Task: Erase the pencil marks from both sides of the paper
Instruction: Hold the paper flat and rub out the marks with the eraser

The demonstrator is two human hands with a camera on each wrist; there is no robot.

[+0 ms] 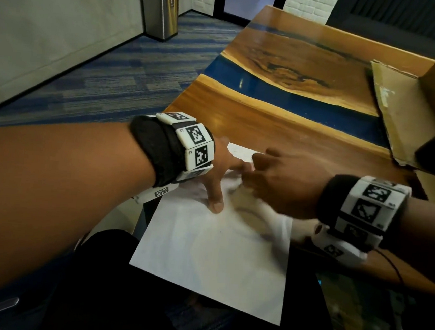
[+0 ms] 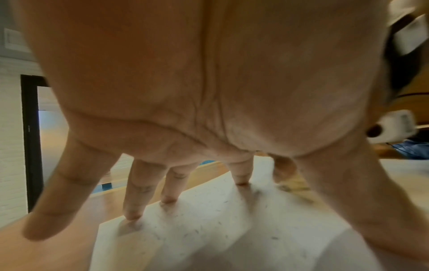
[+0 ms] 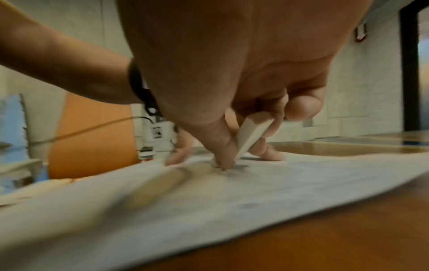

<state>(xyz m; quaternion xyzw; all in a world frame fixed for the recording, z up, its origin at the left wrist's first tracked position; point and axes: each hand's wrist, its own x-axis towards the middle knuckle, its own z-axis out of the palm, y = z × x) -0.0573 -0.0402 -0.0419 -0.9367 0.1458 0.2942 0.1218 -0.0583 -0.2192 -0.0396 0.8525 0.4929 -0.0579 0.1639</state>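
Observation:
A white paper sheet (image 1: pixel 216 257) lies on the wooden table (image 1: pixel 280 123), its near end past the table's front edge. My left hand (image 1: pixel 223 176) presses down on the sheet's far part with straight, spread fingers; the left wrist view shows the fingertips (image 2: pixel 168 199) on the paper (image 2: pixel 209 229) among eraser crumbs. Just to the right, my right hand (image 1: pixel 262 179) is blurred. In the right wrist view it (image 3: pixel 241 143) pinches a white eraser (image 3: pixel 253 133) between thumb and fingers, with the eraser's lower end on the paper (image 3: pixel 255 192).
A blurred pencil (image 3: pixel 157 185) lies on the sheet near the right hand. An open cardboard box (image 1: pixel 400 102) stands at the table's right rear. The table's left edge runs close beside the left wrist. A steel bin (image 1: pixel 161 7) stands on the carpet far left.

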